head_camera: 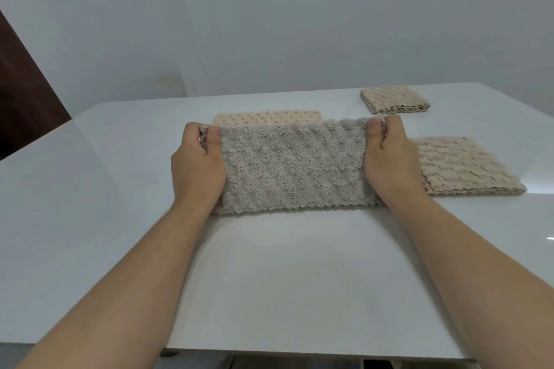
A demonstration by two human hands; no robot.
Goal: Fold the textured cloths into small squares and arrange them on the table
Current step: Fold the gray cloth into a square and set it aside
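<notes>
A grey textured cloth (292,166) is stretched between both hands in the middle of the white table (90,189), its near edge down on the table. My left hand (196,165) pinches its far left corner with the thumb on top. My right hand (392,159) pinches the far right corner the same way. Just behind the grey cloth lies a flat peach cloth (266,118), mostly hidden. A folded beige square (461,166) sits right of my right hand. A smaller folded beige square (394,99) lies at the back right.
The table's near edge runs along the bottom of the view, and a plain pale wall stands behind its far edge. A dark brown panel (21,93) shows at the far left.
</notes>
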